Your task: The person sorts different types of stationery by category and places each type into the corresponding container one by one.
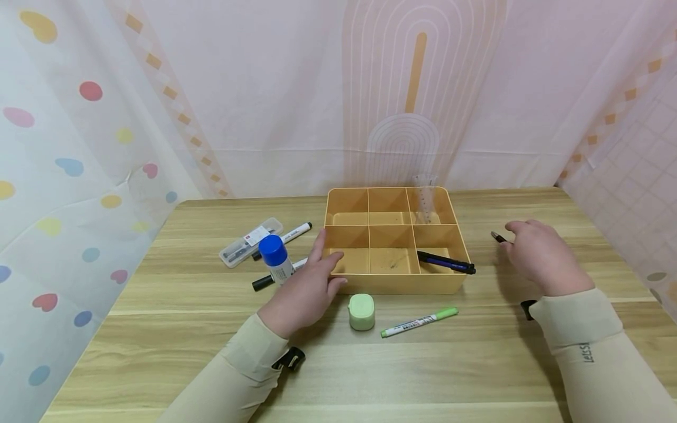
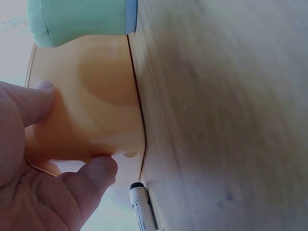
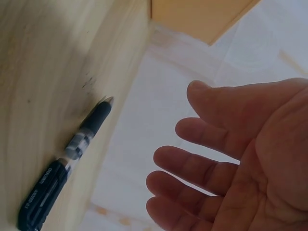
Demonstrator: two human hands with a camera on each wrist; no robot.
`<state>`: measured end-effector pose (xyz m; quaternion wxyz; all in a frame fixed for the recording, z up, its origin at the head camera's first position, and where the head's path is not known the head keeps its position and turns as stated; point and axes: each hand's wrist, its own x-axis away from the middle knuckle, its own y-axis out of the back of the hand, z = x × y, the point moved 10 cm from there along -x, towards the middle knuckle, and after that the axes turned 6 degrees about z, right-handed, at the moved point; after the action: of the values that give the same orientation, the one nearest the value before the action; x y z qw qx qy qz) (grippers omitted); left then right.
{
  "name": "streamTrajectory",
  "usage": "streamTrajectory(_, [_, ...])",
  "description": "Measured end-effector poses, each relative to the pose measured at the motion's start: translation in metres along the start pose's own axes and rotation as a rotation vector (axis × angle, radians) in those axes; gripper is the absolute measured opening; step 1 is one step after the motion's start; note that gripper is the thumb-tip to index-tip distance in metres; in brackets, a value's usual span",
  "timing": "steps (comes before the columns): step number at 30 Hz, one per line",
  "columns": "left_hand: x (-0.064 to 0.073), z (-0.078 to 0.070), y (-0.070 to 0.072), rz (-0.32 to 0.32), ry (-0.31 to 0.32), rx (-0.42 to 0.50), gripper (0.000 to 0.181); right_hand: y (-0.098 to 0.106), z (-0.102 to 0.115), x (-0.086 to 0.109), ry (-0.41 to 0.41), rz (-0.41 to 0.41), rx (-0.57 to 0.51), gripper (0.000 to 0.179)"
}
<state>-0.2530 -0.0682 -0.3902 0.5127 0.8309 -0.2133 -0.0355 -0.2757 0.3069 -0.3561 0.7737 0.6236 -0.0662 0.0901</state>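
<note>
My left hand point(image 1: 307, 288) grips the near left corner of a yellow-orange divided organizer box point(image 1: 396, 285); in the left wrist view its fingertips point(image 2: 103, 168) press the box's outer walls. On the right, my right hand point(image 1: 545, 255) hovers over a black pen point(image 1: 498, 237), most of which it hides in the head view. The right wrist view shows this pen point(image 3: 98, 115) on the table, apart from the loosely bent fingers. A dark blue-black pen point(image 1: 444, 262) leans over the rim of the front right compartment. A clear ruler point(image 1: 425, 200) stands in the back right one.
In front of the box are a small green container point(image 1: 362, 312) and a green-capped marker point(image 1: 418, 323). Left of it lie a blue-capped glue stick point(image 1: 274, 252), a clear case point(image 1: 248, 242) and two black-capped white markers point(image 1: 296, 234). A patterned cloth point(image 1: 264, 106) hangs behind the table.
</note>
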Motion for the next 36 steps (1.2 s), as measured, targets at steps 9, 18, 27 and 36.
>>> streamTrajectory(9, [0.0, -0.001, 0.001, -0.003, -0.009, 0.002, 0.058, -0.006, -0.013, -0.004, -0.012, 0.034, 0.011, 0.051])
streamTrajectory(18, [0.001, -0.001, 0.001, -0.004, -0.009, 0.004, 0.057, -0.009, -0.019, -0.004, -0.019, 0.053, 0.069, 0.047])
streamTrajectory(27, [0.0, -0.001, 0.001, -0.004, -0.01, -0.005, 0.057, -0.013, -0.027, -0.005, -0.055, 0.125, 0.047, 0.021])
streamTrajectory(36, [0.0, -0.001, 0.002, -0.003, -0.01, -0.004, 0.057, -0.017, -0.033, -0.006, -0.075, 0.152, 0.031, 0.018])
